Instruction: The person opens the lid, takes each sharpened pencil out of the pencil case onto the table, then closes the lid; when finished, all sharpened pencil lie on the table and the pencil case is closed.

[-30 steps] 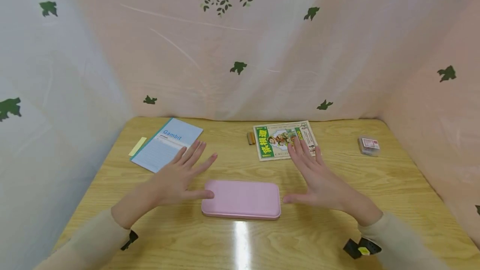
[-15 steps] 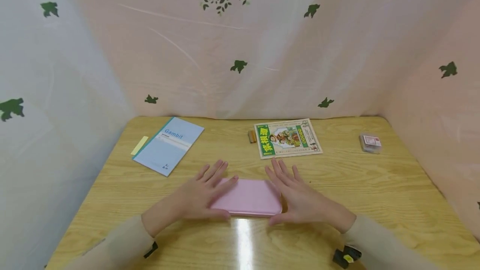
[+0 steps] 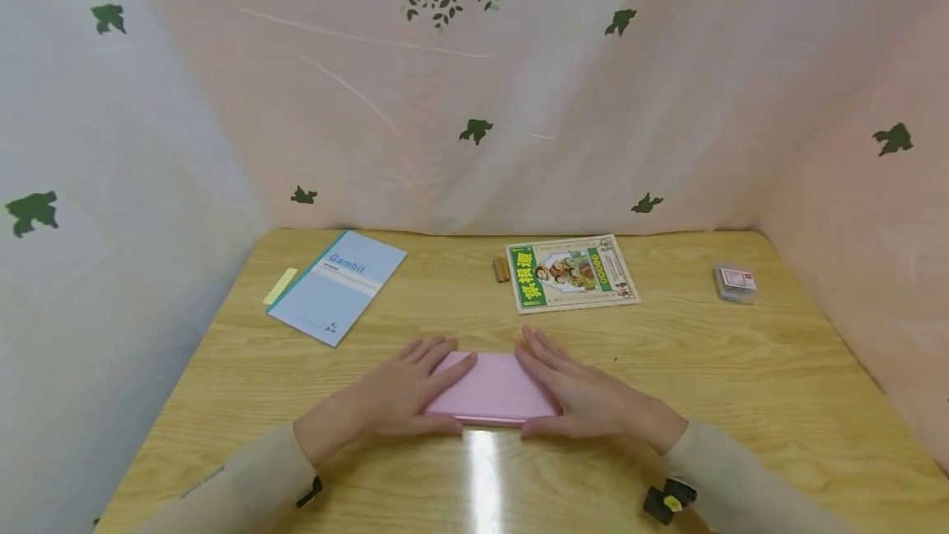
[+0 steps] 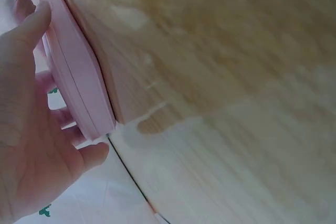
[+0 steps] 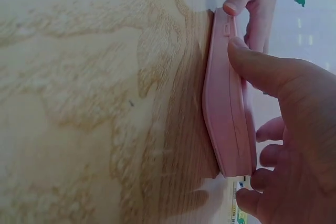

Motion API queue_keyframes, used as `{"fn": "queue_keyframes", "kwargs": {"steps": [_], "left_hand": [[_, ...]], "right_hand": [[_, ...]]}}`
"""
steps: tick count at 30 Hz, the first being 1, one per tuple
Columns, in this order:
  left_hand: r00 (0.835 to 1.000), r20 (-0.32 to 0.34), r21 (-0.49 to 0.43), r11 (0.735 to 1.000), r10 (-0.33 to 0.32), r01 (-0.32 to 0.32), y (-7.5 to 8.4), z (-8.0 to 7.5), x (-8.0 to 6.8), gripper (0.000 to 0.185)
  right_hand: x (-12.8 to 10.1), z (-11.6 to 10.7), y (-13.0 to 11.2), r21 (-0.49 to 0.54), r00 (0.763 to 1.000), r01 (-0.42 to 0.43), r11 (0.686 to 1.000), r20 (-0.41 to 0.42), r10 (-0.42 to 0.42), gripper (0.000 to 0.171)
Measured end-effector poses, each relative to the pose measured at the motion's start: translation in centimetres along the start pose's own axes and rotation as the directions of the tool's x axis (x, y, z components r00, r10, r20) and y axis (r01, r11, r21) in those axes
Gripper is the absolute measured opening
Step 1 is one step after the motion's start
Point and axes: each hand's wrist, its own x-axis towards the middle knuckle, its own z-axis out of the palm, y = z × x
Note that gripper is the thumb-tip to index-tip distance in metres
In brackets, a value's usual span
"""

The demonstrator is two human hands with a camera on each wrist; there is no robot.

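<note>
A pink pencil case [image 3: 493, 390] lies flat on the wooden table in front of me, its lid down. My left hand [image 3: 400, 390] holds its left end, with the thumb along the front edge and a finger across the top. At the right end, my right hand [image 3: 589, 402] grips it the same way, thumb at the front and fingers reaching over toward the back. In the left wrist view the case [image 4: 79, 66] shows a seam along its side. A small tab is visible on the case [image 5: 226, 114] in the right wrist view. The hands cover both its ends.
A blue notebook [image 3: 337, 291] lies at the back left beside a yellow strip [image 3: 281, 287]. Behind the case are a green-and-cream booklet [image 3: 571, 274] and a small orange-brown piece [image 3: 502, 270]. A clear little box [image 3: 736, 284] stands at the far right. Curtains surround the table.
Both hands have come down and inward from above the table and now hold the two ends of the pencil case. The case has hardly moved.
</note>
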Motion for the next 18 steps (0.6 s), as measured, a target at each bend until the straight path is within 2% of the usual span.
{"fn": "queue_keyframes", "kwargs": {"steps": [4,12,15,18], "left_hand": [[1.0,0.013,-0.042,0.999,0.002,-0.002,-0.3,-0.3,-0.1,0.091],[1.0,0.019,-0.102,0.995,0.009,-0.007,-1.0,-1.0,-0.6,0.094],[1.0,-0.012,-0.104,0.995,0.007,-0.008,-1.2,-1.0,-0.8,0.093],[0.999,-0.039,-0.094,0.995,0.009,-0.013,-1.5,-1.0,-0.8,0.093]], "right_hand": [[0.1,-0.3,0.1,-0.003,1.0,-0.005,1.0,0.024,0.005,0.099],[0.3,-1.1,-0.2,-0.134,0.999,0.008,0.991,0.043,-0.002,0.088],[0.3,-1.2,-0.6,-0.213,1.0,0.022,0.977,0.025,-0.017,0.086],[0.4,-1.3,-0.8,-0.312,0.997,0.051,0.949,-0.031,-0.064,0.085]]}}
